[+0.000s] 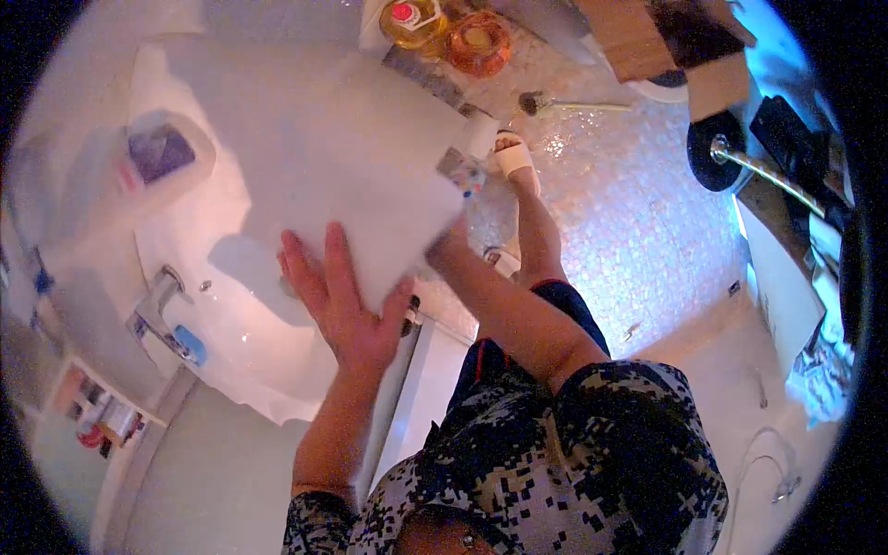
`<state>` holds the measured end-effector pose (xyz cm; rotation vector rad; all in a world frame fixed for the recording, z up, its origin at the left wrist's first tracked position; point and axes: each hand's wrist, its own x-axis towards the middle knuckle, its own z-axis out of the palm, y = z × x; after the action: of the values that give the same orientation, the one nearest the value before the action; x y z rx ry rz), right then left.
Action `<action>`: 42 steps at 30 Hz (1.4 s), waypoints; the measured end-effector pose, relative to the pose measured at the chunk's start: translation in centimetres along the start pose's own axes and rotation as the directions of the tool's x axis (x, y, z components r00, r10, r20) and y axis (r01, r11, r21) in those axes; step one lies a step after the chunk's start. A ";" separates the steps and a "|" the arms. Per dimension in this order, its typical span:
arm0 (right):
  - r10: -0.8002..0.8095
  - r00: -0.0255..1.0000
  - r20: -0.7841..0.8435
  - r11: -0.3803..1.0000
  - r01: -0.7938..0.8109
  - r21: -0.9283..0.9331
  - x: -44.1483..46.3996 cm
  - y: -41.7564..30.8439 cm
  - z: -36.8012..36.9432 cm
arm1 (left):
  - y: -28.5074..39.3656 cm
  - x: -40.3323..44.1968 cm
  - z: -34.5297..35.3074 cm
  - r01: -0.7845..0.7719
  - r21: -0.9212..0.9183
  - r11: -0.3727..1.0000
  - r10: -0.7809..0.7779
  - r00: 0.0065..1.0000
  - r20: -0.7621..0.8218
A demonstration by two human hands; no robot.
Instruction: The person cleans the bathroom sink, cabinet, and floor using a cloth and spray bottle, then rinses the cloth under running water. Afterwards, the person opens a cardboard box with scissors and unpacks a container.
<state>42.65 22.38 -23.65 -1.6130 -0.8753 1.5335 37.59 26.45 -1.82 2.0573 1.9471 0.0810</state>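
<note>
A large white flat panel (305, 157), blurred along its edges, is tilted over the white washbasin (268, 356) and covers much of it. My left hand (342, 296) lies against the panel's near edge, its fingers spread and the thumb pointing right. My right forearm reaches to the panel's right corner, where my right hand (449, 236) is mostly hidden behind it, so its fingers do not show. Left of the panel stands the basin's chrome tap (162, 301), with a blue item (190, 344) beside it.
Bottles with yellow (416, 28) and orange liquid (479, 44) stand at the top. A brush (532, 103) lies on the wet pebble-patterned floor (629, 222). A cardboard box (629, 42) is at the upper right. A small shelf (102, 407) holds items at lower left.
</note>
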 end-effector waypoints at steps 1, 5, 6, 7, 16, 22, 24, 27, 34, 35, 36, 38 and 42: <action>-0.046 0.999 -0.014 0.999 0.046 0.001 -1.6 -0.5 0.7 | -0.3 0.1 0.3 -0.019 0.017 1.000 0.020 0.999 -0.030; -0.161 0.941 -0.297 0.975 0.199 0.101 1.3 0.1 1.0 | -1.0 -1.6 0.6 -0.089 -0.206 0.975 0.063 0.990 -0.130; -0.131 0.908 -0.397 0.960 0.217 0.179 3.3 -0.3 0.2 | -1.3 -3.3 0.4 -0.094 -0.323 0.942 0.050 0.988 -0.143; -0.084 0.875 -0.477 0.936 0.233 0.263 4.5 -0.6 -0.5 | -1.9 -6.0 0.0 -0.133 -0.289 0.948 0.094 0.985 -0.144; 0.366 0.930 0.029 0.578 -0.251 0.777 -6.4 9.9 12.1 | -4.7 -26.0 6.3 -0.181 0.007 0.983 0.171 0.911 -0.375; 0.112 0.720 0.685 0.979 0.040 -0.201 -12.2 7.3 2.7 | -7.9 -24.2 20.2 0.274 -0.954 -0.120 -0.538 0.790 0.295; -0.077 0.677 0.732 0.753 0.521 -0.402 -13.2 7.9 -0.4 | -8.6 -21.4 23.1 0.143 -0.770 -0.622 -0.481 0.706 0.520; -0.332 0.561 0.758 0.495 0.788 -0.366 -11.6 12.5 -3.2 | -10.0 -19.5 27.4 0.127 -0.664 -0.737 -0.435 0.663 0.609; -0.099 0.883 0.458 0.468 0.448 -0.762 8.3 22.4 -8.9 | -10.7 -14.6 37.8 0.204 -0.873 -0.443 -0.685 0.552 0.476; -0.137 0.912 0.388 0.329 0.411 -0.850 11.1 23.8 -10.2 | -11.4 -14.3 39.7 0.250 -0.881 -0.402 -0.679 0.564 0.470; -0.173 0.933 0.314 0.191 0.345 -0.919 13.9 25.2 -11.4 | -11.8 -13.5 41.2 0.357 -0.873 -0.331 -0.691 0.539 0.482; -0.324 0.923 0.209 0.063 0.241 -0.968 23.3 34.5 -14.4 | -12.6 -11.8 43.9 0.550 -0.817 -0.173 -0.728 0.487 0.482; -0.105 0.988 0.111 -0.080 0.103 -0.991 33.7 34.4 -23.7 | -14.0 -4.9 49.0 0.677 -0.459 0.576 -0.554 0.736 0.390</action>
<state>67.89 33.08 -69.80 -2.3500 -2.5159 0.4479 35.84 13.14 -51.20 0.8795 2.0587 0.2551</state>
